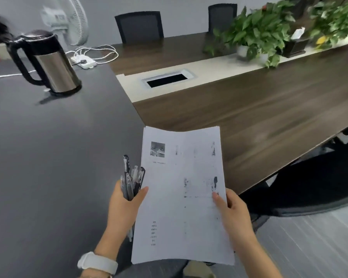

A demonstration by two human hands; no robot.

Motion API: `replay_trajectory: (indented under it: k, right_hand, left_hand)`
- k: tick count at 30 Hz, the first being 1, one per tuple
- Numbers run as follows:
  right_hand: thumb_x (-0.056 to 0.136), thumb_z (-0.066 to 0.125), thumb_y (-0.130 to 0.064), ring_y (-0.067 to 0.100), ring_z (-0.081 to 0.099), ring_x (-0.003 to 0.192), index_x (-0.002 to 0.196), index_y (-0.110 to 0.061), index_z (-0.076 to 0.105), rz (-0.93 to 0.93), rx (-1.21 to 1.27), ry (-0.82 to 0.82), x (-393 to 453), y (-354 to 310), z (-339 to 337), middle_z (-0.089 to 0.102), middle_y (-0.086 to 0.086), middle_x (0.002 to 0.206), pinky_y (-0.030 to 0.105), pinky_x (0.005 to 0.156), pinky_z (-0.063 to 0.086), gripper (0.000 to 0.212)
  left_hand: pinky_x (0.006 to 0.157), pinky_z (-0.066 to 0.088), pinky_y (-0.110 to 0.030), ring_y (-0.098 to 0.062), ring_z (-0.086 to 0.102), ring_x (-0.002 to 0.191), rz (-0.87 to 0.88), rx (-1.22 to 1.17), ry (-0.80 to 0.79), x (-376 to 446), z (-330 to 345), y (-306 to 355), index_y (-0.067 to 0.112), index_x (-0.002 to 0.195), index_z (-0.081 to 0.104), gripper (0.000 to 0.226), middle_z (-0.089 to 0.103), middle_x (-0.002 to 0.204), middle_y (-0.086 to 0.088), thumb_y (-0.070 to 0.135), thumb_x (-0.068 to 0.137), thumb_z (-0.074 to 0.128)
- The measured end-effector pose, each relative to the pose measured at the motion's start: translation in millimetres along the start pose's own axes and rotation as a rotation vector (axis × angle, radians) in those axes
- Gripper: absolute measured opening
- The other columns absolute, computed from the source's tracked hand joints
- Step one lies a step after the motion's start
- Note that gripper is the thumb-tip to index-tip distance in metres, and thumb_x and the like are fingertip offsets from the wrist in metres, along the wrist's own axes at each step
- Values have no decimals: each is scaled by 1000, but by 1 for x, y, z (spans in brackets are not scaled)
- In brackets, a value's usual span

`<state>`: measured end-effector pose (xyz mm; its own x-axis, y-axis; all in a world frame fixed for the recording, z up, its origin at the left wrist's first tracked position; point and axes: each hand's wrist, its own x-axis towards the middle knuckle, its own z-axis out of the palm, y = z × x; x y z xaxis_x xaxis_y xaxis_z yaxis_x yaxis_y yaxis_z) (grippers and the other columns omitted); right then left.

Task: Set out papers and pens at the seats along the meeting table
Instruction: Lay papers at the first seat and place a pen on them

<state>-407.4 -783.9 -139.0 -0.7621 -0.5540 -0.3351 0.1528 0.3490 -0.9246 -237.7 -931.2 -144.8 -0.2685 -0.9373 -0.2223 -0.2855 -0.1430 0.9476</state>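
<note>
1. While both hands hang in the air off the tabletop's [269, 109] near edge, the papers [181, 197] are held between them as a slightly bowed stack, its far edge reaching over the wood-grain surface near the corner where that meets the dark grey section [48, 157].
2. The left hand [125, 209] has its fingers closed around a bundle of pens [132, 177], caps pointing up and away, while its thumb presses on the papers' left edge.
3. The right hand [235, 213] pinches the papers' right edge, thumb on top and fingers curled beneath.
4. A white wristband [97, 262] sits on the left wrist.
5. On the dark grey section, a steel kettle [48, 63] with a black handle stands toward the far side, and a white power strip [84, 62] with looped cords lies beyond it near the far edge; the wide stretch nearer the hands is bare.
6. The wood-grain stretch along the near edge to the right is open; a cable slot [167, 79] is set in the pale centre strip, with potted plants [257, 35] and a black tissue box [295, 45] farther along.
7. Two black chairs [140, 27] stand behind the far edge.
8. A dark chair [309, 187] sits tucked by the near edge, right of the hands.
</note>
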Motion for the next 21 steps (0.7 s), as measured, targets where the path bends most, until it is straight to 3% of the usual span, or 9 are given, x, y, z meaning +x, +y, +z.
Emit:
replay_trajectory:
  k: [4, 9, 13, 16, 19, 21]
  right_hand:
    - [93, 53, -18, 19, 66, 84, 93, -18, 68, 10, -81, -102, 58, -16, 7, 71, -2, 87, 38, 76, 55, 15]
    - [90, 58, -18, 21, 66, 83, 91, -19, 69, 46, -168, -168, 112, -20, 24, 71, 0, 87, 40, 76, 57, 11]
    - [87, 62, -17, 22, 65, 84, 90, -19, 65, 96, -195, -160, 138, -15, 40, 69, 3, 90, 35, 73, 55, 4]
    - [85, 65, -18, 24, 63, 86, 96, -13, 60, 121, -255, -128, 150, -13, 56, 66, 6, 92, 31, 67, 51, 13]
    - [83, 67, -19, 23, 57, 79, 92, -8, 54, 122, -350, -107, 167, -16, 67, 62, 8, 90, 23, 53, 39, 19]
    - [83, 68, -20, 24, 57, 74, 87, -7, 56, 122, -380, -91, 176, -14, 71, 65, 9, 87, 25, 52, 38, 18]
  left_hand:
    - [71, 53, -36, -23, 65, 84, -103, 43, 173, 13, 19, -1, 21, 98, 56, 23, 67, 90, -2, 20, 81, 71]
    - [54, 38, -22, -11, 54, 67, -189, 130, 309, 29, 38, -1, 10, 98, 52, 23, 60, 78, 1, 19, 83, 68]
    - [50, 34, -16, -7, 50, 62, -219, 182, 338, 50, 45, -4, 8, 96, 51, 21, 56, 73, 3, 18, 85, 66]
    - [48, 35, -17, -9, 48, 59, -239, 229, 345, 65, 44, -8, 6, 96, 51, 23, 57, 72, -1, 18, 85, 66]
    - [52, 41, -22, -11, 51, 62, -274, 239, 325, 77, 43, -13, 8, 97, 49, 24, 59, 74, -1, 21, 85, 66]
    - [52, 41, -23, -12, 54, 64, -289, 256, 297, 83, 43, -18, 11, 96, 49, 23, 60, 75, -1, 22, 85, 66]
